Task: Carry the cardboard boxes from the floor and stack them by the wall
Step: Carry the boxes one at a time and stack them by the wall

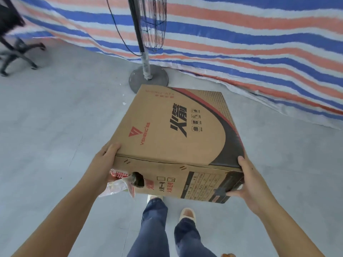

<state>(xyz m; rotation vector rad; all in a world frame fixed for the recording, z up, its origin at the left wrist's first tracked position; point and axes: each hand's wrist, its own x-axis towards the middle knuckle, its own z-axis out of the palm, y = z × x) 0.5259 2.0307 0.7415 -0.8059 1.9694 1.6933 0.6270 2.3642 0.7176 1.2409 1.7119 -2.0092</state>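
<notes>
- Cardboard box (pixel 178 134), brown with red and black print, is held off the grey concrete floor (pixel 55 117) between both hands, tilted, its far end toward the fan base.
- Left hand (pixel 104 164) grips the near left corner, thumb on the top edge, fingers curled round the side.
- Right hand (pixel 248 180) grips the near right corner, thumb on top, fingers wrapped under the end face.
- Crumpled clear plastic wrap (pixel 117 184) with red print hangs from a round hole in the box's near face.
- Grey round-based standing fan (pixel 148 75) stands just beyond the box, before a blue, orange and white striped tarp (pixel 241 43).
- Black office chair (pixel 16 51) sits far left.
- Blue jeans (pixel 157 229) and pale slippers (pixel 187 214) show below.
</notes>
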